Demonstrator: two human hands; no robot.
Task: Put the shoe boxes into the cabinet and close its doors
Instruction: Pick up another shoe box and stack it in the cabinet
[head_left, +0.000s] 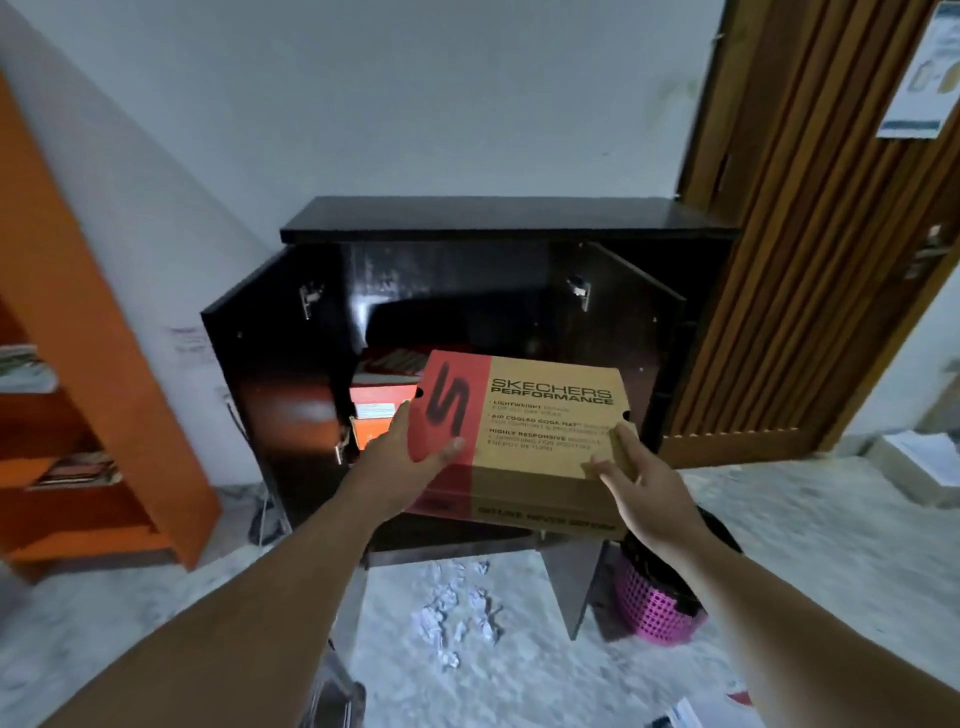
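At the far left stood an orange wooden shelf unit (78, 312) with papers stacked on its shelves. To its right, the low black cabinet (493, 223) sat against the white wall with both its doors swung open, the left door (270, 374) turned out toward the shelf unit and the right door (634, 322) angled toward the brown slatted wooden door (810, 260). Inside the cabinet, at its left side, an orange shoe box (379, 402) with a white label already rested on the lower level. Your left hand (410, 457) held the left end of the red-and-tan cardboard Skechers shoe box (524, 431), thumb pressed on the lid's red part and fingers hidden underneath. You held that box in the air just in front of the cabinet's opening, lid up, tilted slightly toward you. Your right hand (639, 483) gripped the box's near right corner, thumb on the lid and fingers curled round the edge. Below the box, crumpled white paper (457, 613) lay on the pale floor, and a pink perforated plastic basket (660, 597) stood beneath your right wrist.
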